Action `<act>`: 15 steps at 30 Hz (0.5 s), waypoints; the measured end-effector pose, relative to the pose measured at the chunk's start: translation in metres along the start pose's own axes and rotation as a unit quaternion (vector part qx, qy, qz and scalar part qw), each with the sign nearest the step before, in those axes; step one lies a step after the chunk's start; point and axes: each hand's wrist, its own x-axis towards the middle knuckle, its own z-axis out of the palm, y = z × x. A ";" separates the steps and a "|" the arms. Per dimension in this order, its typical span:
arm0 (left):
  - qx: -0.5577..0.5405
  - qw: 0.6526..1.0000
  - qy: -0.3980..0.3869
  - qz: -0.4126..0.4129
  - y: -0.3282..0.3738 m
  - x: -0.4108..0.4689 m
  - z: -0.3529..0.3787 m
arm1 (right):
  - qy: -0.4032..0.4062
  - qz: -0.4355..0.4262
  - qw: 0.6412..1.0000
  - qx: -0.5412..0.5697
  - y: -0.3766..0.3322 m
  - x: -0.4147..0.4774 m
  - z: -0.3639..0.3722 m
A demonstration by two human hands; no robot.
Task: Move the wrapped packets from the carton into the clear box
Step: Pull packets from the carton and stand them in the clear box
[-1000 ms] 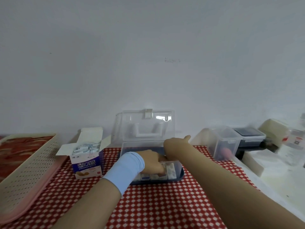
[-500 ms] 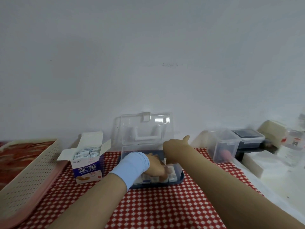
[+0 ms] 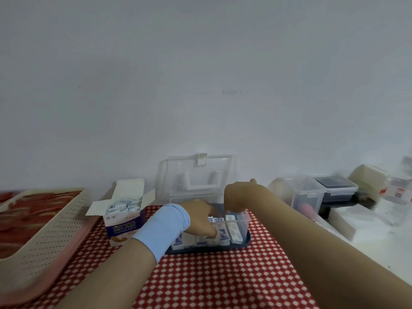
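Note:
The clear box with a dark blue base stands at the table's middle, its lid raised against the wall. Wrapped packets stand in a row inside it. My left hand, with a light blue wristband, is inside the box, thumb in front of a bunch of packets and fingers behind them. My right hand hangs over the box's back right; its fingertips point down and are hidden. The open carton stands left of the box, with more packets in it.
A perforated cream and pink tray lies at the left on the red checked cloth. At the right stand a small clear tub, a dark-lidded tub, a white block and a bottle.
The view tipped upward, so everything sits lower in the frame. My left hand slid a little to the right along the row of packets. My right hand stayed over the box.

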 end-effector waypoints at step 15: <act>-0.037 0.998 0.049 0.013 -0.022 -0.019 -0.005 | -0.014 -0.002 0.990 0.141 0.005 -0.007 -0.017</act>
